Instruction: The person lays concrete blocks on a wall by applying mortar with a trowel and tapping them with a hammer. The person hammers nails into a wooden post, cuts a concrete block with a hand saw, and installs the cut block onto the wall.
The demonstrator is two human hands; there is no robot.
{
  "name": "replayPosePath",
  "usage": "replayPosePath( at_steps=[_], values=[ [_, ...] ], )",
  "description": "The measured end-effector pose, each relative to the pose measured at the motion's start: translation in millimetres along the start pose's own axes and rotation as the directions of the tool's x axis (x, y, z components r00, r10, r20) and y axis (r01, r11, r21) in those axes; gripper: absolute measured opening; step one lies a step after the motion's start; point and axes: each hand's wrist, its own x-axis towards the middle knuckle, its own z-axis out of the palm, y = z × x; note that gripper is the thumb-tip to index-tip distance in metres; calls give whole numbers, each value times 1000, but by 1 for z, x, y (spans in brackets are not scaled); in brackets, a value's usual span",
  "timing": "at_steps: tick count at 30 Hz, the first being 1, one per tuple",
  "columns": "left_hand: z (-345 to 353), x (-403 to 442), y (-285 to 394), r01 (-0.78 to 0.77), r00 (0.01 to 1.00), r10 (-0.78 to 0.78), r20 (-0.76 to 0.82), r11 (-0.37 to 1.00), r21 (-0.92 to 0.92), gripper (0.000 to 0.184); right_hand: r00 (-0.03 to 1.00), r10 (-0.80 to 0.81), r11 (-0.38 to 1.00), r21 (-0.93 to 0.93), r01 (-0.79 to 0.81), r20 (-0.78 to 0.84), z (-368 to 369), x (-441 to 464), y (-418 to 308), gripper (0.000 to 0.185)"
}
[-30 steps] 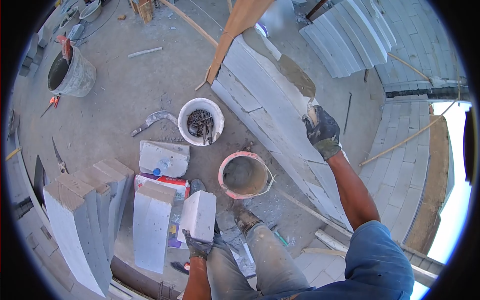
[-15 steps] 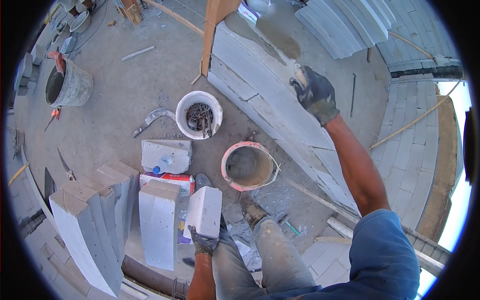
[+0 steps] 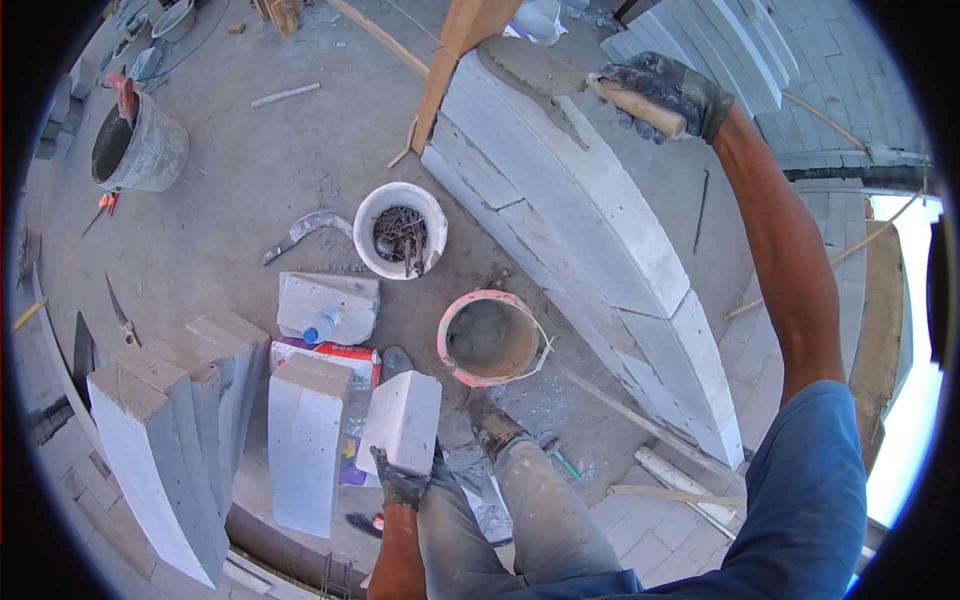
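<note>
My gloved right hand (image 3: pixel 672 88) is closed around the wooden handle of a trowel (image 3: pixel 640 106), at the far end of a low wall of pale blocks (image 3: pixel 590 205). Grey mortar (image 3: pixel 530 66) lies over that end of the wall's top and covers most of the trowel blade. Down by my legs, my gloved left hand (image 3: pixel 402 484) grips the lower end of a white block (image 3: pixel 402 418), which stands tilted against my leg. Between the wall and my feet sits a reddish-rimmed bucket of wet mortar (image 3: pixel 488 338).
A white bucket of nails or metal bits (image 3: pixel 400 232) stands beyond the mortar bucket. Several upright blocks (image 3: pixel 150 430) are at the left, near a hand saw (image 3: pixel 122 312). A bottle with a blue cap (image 3: pixel 322 325) lies by a block. A wooden post (image 3: pixel 450 70) rises at the wall's far end.
My right hand has swung up and to the right in view, and the trowel, blurred before, now shows clearly at the mortar. My left hand still holds the block.
</note>
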Motion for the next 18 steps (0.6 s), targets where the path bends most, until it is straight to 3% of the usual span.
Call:
replayPosePath(
  at_steps=[4, 6, 8, 10, 15, 17, 18],
  values=[
    [3, 0, 4, 18, 1000, -18, 5, 1000, -5, 87, 1000, 13, 994, 111, -12, -5, 5, 19, 34, 37],
    [9, -6, 4, 24, 999, -24, -24, 1000, -11, 88, 999, -23, 937, 349, 7, 41, 16, 14, 58, 37],
    [3, -1, 5, 23, 1000, -23, -19, 1000, -14, 88, 1000, -23, 930, 367, 22, -1, 35, 6, 71, 33],
    [1, -1, 5, 24, 1000, -24, -13, 1000, -14, 88, 993, 110, 910, 397, -120, 47, 51, -8, 75, 31],
    [14, -5, 10, 35, 995, -38, -93, 999, -26, 88, 991, 132, 895, 431, -115, -9, 68, -54, 109, 32],
    [16, -4, 11, 29, 996, -33, -84, 999, -39, 89, 951, 297, 905, 342, -252, -85, 67, -70, 100, 31],
    [16, -3, 10, 27, 996, -31, -81, 998, -48, 89, 952, 293, 907, 340, -248, -86, 67, -73, 90, 31]
  ],
)
